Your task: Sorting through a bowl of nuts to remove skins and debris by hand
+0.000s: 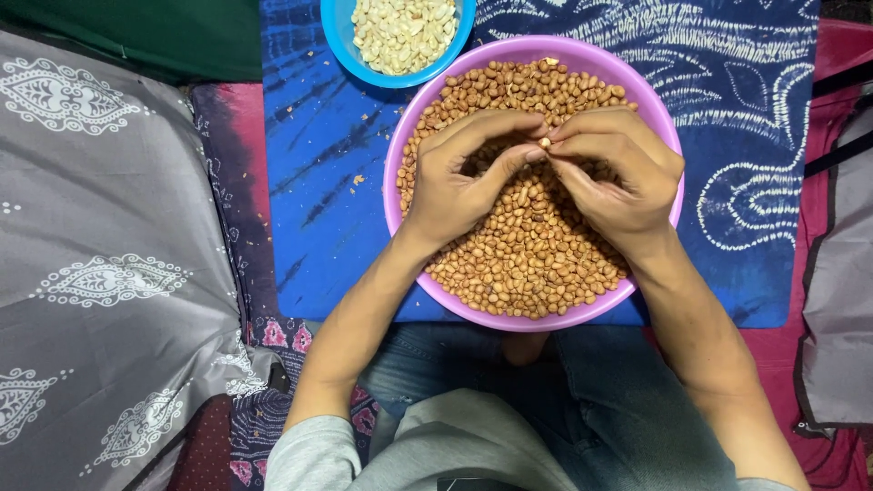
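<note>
A large purple bowl (393,164) full of brown-skinned peanuts (532,259) sits in front of me on a blue patterned cloth. Both my hands hover over its middle, fingertips meeting. My left hand (459,173) and my right hand (614,173) pinch one single peanut (545,143) between thumbs and fingers; its pale flesh shows. Beyond the purple bowl, at the top edge, a smaller blue bowl (338,36) holds pale skinned peanuts (405,32).
The blue cloth (318,182) with white patterns carries small flakes of peanut skin. A grey patterned fabric (100,255) lies at the left, a red surface (841,55) at the right. My knees in jeans (600,400) sit below the bowl.
</note>
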